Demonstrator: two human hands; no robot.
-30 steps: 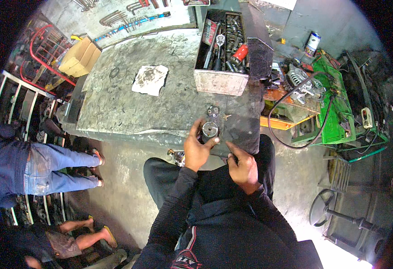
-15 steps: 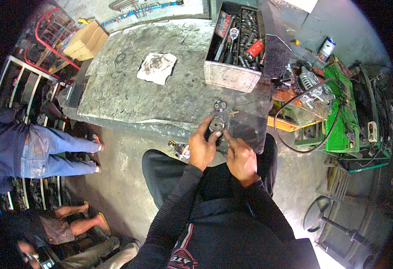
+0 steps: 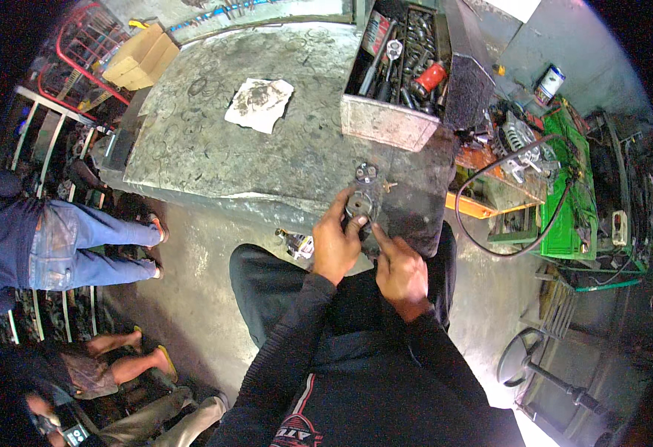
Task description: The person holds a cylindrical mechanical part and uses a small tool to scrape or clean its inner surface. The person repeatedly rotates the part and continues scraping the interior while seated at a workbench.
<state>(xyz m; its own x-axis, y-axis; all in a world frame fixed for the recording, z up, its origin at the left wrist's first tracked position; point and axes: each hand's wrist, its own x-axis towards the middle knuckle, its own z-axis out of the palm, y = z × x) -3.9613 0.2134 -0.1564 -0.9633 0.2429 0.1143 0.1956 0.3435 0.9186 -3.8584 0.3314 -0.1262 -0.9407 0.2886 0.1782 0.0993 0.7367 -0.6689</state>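
The person's left hand is curled round a round grey metal part with a dark central hole, gripping it between thumb and fingers on the near side of the long open-topped metal toolbox. It sits over the near edge of the grimy grey workbench; whether it rests there cannot be told. The right hand, farther out from the toolbox, has its index finger straight, the tip at the part's lower rim, and the other fingers folded; whether they hold anything cannot be told.

Between the part and the toolbox lies a small dark disc with lighter spots, and just beside it a small brass-coloured piece. Left of the toolbox is a stained white sheet.

Writing shows in several places. Inside the toolbox, a red-and-grey panel bears large pale lettering, near a red cylinder. Right of the toolbox stands a white-and-blue can, its label too small to read. Well nearer than the toolbox, a red-and-white print with letters marks the person's black top.
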